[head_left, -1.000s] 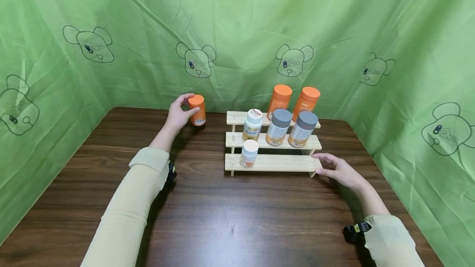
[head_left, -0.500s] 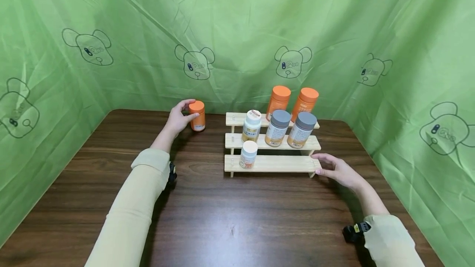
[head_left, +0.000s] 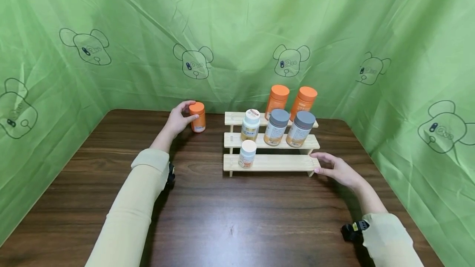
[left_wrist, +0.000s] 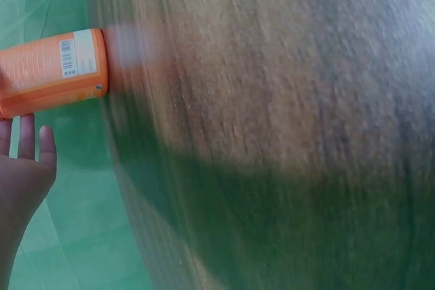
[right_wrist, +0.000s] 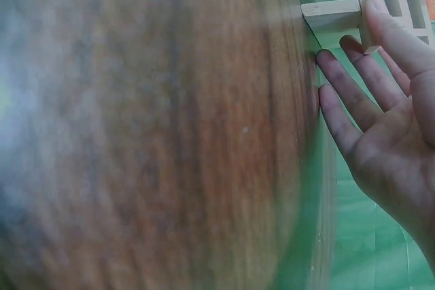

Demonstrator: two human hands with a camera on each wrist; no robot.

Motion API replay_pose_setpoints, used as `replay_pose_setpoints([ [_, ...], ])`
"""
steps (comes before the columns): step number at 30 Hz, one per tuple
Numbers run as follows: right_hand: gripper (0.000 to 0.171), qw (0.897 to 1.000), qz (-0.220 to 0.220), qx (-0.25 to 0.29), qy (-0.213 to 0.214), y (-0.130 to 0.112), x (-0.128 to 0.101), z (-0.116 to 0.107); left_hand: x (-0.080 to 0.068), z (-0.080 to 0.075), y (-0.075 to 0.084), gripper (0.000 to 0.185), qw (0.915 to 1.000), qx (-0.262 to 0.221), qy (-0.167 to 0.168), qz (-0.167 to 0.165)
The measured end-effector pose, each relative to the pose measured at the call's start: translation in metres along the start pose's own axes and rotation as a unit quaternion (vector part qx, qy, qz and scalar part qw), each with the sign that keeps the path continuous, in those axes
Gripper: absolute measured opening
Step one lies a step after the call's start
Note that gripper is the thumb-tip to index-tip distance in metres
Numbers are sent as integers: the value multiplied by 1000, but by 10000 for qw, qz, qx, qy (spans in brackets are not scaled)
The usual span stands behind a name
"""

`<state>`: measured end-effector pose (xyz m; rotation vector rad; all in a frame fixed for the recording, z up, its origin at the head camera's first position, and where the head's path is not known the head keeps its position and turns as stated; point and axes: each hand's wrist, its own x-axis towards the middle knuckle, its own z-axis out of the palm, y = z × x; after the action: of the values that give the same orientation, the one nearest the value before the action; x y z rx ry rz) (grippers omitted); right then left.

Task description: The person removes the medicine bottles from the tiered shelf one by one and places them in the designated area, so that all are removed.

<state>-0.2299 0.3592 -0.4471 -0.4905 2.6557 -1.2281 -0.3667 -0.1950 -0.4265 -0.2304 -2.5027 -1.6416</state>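
Observation:
At the back left of the table, my left hand (head_left: 177, 120) holds an orange bottle (head_left: 199, 122) near its cap, thumb in front and fingers behind. It stands upright, with its base (left_wrist: 103, 59) at the tabletop in the left wrist view. My right hand (head_left: 337, 171) grips the right end of a three-tier wooden rack (head_left: 282, 163) at its lowest shelf. In the right wrist view the thumb lies on the shelf end (right_wrist: 367, 32), while the other fingers spread behind and below. A small white bottle (head_left: 247, 155) stands on the left of that shelf.
The middle shelf bears a white-and-gold bottle (head_left: 250, 127) and two grey-capped jars (head_left: 276, 129). Two taller orange bottles (head_left: 276, 103) stand on the top shelf. A green cloth (head_left: 237, 19) with bear drawings hangs behind and beside the dark wooden table (head_left: 208, 217).
My left hand and the orange bottle have come slightly down and nearer, mostly in the first half second. The right hand stays at the rack's end.

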Motion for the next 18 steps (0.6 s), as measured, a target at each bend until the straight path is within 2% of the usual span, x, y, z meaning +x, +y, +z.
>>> replay_pose_setpoints([
  [8, 47, 10000, 33, 15, -38, 1, 0, 0, 0, 0, 4, 57, 9999, -17, -39, -114],
  [13, 48, 10000, 25, 4, -12, 2, 0, 0, 0, -3, 13, 62, 9999, 1, -107, -61],
  [18, 48, 10000, 20, -10, -2, 1, 0, 0, -3, -10, 22, 64, 9998, 44, -124, -176],
])
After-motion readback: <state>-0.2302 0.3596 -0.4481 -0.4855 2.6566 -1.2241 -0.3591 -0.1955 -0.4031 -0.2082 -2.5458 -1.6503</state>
